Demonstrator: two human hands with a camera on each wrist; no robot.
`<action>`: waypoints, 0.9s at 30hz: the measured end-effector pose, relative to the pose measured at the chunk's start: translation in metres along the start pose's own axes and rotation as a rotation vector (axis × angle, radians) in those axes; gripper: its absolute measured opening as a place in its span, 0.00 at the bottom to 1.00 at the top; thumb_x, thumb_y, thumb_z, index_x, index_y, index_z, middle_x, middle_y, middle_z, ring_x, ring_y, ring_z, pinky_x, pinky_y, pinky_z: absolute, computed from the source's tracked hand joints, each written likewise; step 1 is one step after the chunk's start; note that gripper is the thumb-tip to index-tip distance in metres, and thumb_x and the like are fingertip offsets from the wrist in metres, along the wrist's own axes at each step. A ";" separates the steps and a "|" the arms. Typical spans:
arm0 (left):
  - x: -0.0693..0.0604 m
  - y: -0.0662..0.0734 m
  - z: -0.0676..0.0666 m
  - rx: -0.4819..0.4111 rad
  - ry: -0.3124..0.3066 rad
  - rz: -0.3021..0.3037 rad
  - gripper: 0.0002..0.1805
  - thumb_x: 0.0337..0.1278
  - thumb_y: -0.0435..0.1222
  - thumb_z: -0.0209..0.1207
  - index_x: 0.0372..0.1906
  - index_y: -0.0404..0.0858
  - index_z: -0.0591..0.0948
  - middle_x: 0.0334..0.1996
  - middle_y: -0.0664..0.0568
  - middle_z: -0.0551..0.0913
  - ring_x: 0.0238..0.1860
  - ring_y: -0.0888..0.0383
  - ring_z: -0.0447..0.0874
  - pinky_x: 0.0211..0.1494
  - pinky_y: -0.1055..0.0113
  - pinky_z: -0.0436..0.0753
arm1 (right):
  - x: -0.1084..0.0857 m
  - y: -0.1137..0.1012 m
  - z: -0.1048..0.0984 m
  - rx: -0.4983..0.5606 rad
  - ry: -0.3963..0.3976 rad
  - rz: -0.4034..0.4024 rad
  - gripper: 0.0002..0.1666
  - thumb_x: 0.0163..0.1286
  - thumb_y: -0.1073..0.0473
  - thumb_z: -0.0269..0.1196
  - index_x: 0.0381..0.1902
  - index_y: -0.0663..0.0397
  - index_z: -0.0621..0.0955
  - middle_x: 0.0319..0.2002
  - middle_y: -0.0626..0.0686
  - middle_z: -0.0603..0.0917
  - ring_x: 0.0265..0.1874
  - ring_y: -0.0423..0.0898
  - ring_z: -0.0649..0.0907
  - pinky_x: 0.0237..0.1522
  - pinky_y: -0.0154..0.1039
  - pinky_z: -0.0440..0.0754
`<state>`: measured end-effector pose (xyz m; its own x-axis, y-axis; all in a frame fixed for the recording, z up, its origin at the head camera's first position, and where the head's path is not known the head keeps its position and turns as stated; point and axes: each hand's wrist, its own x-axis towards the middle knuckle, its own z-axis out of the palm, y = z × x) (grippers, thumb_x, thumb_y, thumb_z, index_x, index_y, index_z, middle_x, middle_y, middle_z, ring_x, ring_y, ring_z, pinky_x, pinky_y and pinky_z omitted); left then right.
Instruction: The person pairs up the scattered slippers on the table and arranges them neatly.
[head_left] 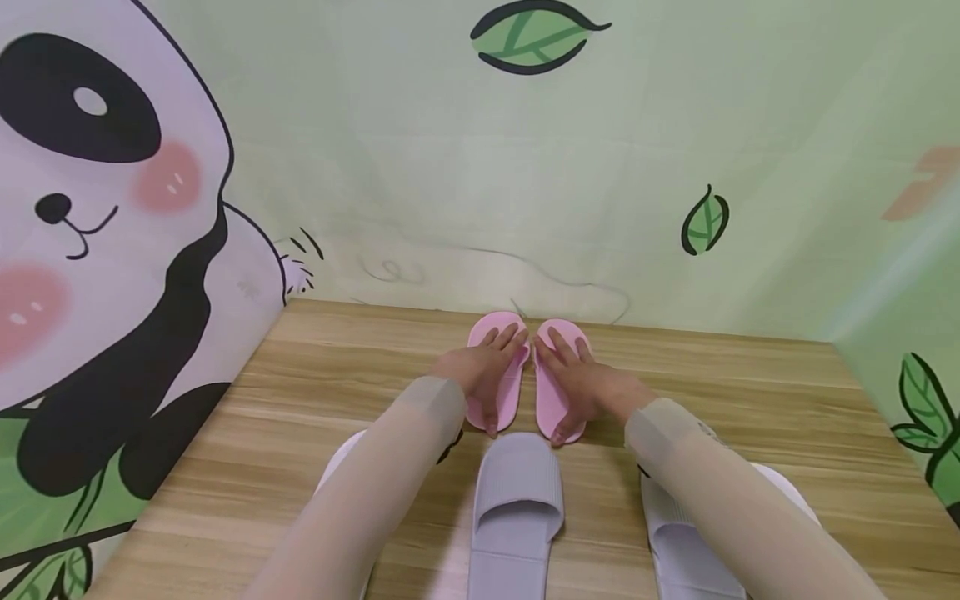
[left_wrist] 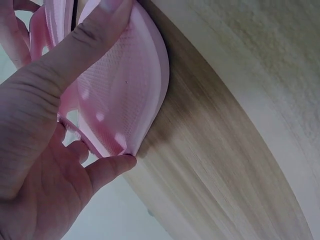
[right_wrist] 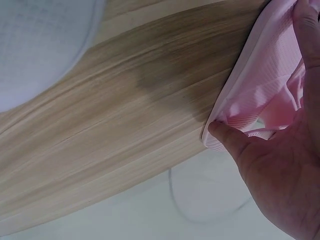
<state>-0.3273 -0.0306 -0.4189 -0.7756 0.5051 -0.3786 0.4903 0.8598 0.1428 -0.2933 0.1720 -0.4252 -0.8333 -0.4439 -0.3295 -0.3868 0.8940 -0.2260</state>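
Note:
Two small pink slippers lie side by side on the wood-patterned floor, close to the wall. My left hand point(head_left: 486, 367) holds the left pink slipper point(head_left: 512, 398), fingers over the toe end and thumb at the heel; in the left wrist view, thumb and a fingertip grip opposite ends of this pink slipper point(left_wrist: 127, 80). The right pink slipper point(head_left: 550, 398) is in my right hand point(head_left: 581, 383), held likewise by toe and heel. Up close in the right wrist view, a fingertip presses the end of that pink slipper point(right_wrist: 250, 85). The palms hide parts of both.
A larger grey slipper point(head_left: 517, 500) lies just behind the pink pair. Another grey slipper point(head_left: 678, 542) is partly under my right forearm, with a pale slipper edge point(head_left: 787, 487) beyond it. My left forearm covers most of another pale slipper point(head_left: 341, 454). A panda-printed wall point(head_left: 420, 167) bounds the floor.

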 end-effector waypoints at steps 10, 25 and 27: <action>-0.002 0.003 -0.001 0.011 0.001 -0.007 0.86 0.25 0.47 0.88 0.85 0.52 0.36 0.86 0.54 0.33 0.86 0.50 0.35 0.80 0.44 0.64 | 0.002 0.000 0.001 -0.005 -0.002 -0.014 0.90 0.43 0.37 0.84 0.85 0.51 0.35 0.84 0.63 0.28 0.80 0.77 0.39 0.74 0.72 0.61; 0.006 -0.007 -0.008 -0.092 -0.021 0.068 0.74 0.42 0.49 0.81 0.85 0.45 0.40 0.86 0.51 0.35 0.86 0.45 0.35 0.84 0.44 0.52 | 0.009 0.006 -0.006 0.038 0.014 -0.045 0.83 0.51 0.41 0.82 0.83 0.64 0.39 0.84 0.64 0.35 0.82 0.72 0.42 0.81 0.63 0.48; 0.009 -0.008 -0.008 -0.127 -0.011 0.098 0.66 0.52 0.48 0.75 0.85 0.40 0.42 0.86 0.47 0.37 0.86 0.41 0.36 0.85 0.44 0.49 | 0.011 0.007 -0.008 0.050 0.034 -0.070 0.75 0.57 0.45 0.79 0.82 0.69 0.43 0.84 0.68 0.39 0.82 0.71 0.44 0.82 0.63 0.46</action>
<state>-0.3418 -0.0323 -0.4158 -0.7216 0.5872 -0.3667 0.5088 0.8090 0.2943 -0.3083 0.1737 -0.4230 -0.8183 -0.5021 -0.2798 -0.4253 0.8563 -0.2929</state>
